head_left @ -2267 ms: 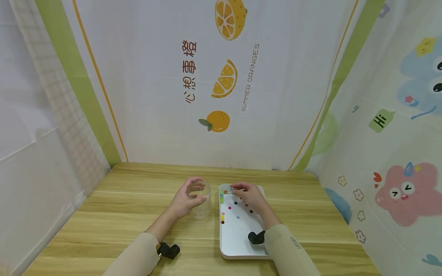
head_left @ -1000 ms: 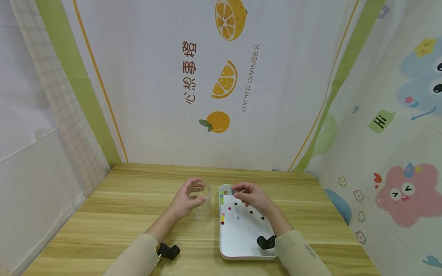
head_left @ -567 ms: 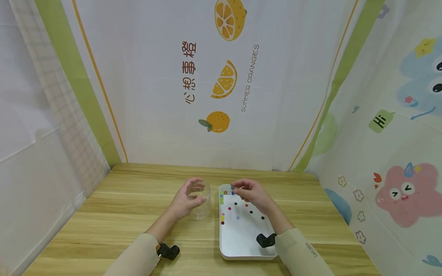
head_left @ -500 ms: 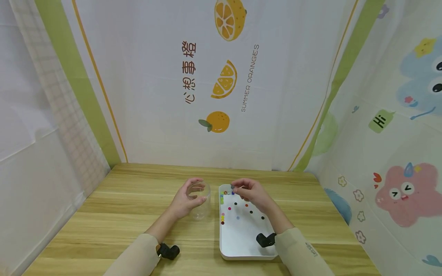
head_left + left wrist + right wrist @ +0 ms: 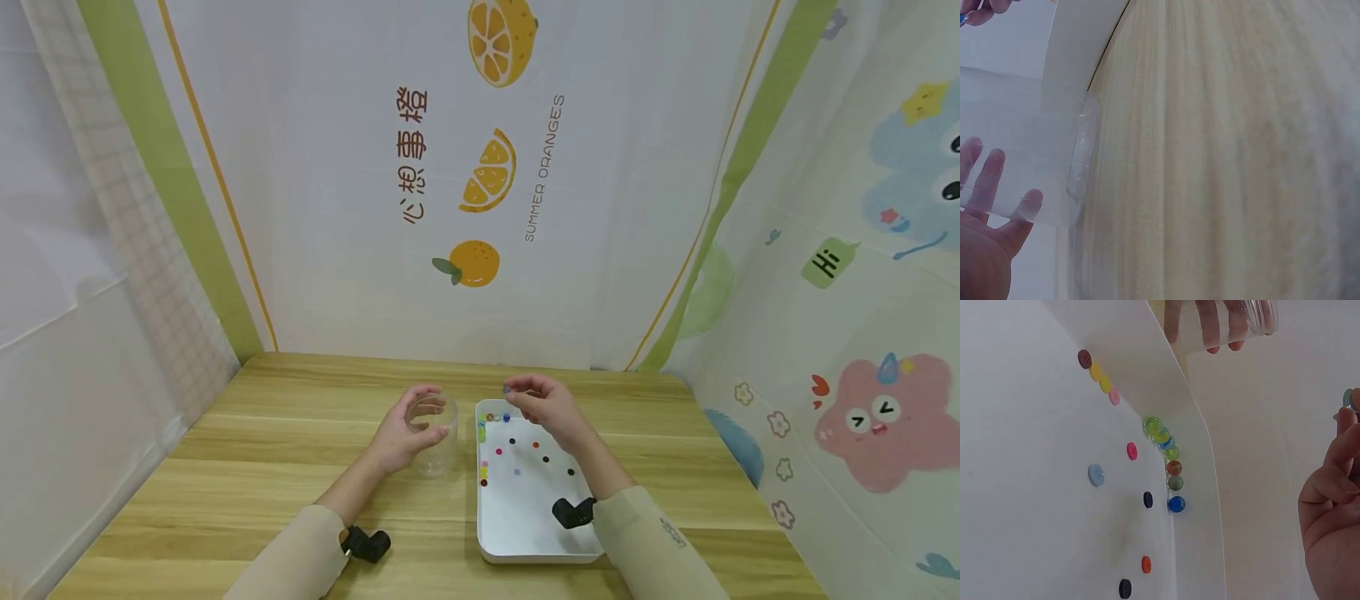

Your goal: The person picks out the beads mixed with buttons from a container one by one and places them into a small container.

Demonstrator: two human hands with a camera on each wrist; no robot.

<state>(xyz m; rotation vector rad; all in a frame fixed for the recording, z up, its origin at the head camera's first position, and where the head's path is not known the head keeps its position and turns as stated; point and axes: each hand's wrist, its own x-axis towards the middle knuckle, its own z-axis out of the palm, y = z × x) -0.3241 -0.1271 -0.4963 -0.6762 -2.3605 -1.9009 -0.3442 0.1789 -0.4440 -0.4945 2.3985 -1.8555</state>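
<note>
My left hand (image 5: 401, 435) grips a clear plastic jar (image 5: 437, 457) that stands upright on the table, its open mouth up. In the left wrist view the fingers (image 5: 988, 175) show through the jar's wall. Above the far end of the white tray (image 5: 525, 525), my right hand (image 5: 553, 412) pinches a blue-green glass marble (image 5: 1349, 399) between thumb and fingertips. Several marbles (image 5: 1176, 504), blue, green and amber, line the tray's far left corner. Buttons in pink (image 5: 1132, 450), light blue (image 5: 1096, 475), orange (image 5: 1146, 564) and black (image 5: 1125, 589) lie scattered on the tray floor.
The wooden table (image 5: 300, 467) carries the tray just right of the jar. Against the tray's left wall lie yellow buttons (image 5: 1105, 384) and a dark red one (image 5: 1085, 359). A printed curtain (image 5: 337, 275) hangs behind the table.
My right hand has risen from the tray's far end with the marble and now holds it above the far rim, uncovering the blue marble below. The left hand and jar have stayed put.
</note>
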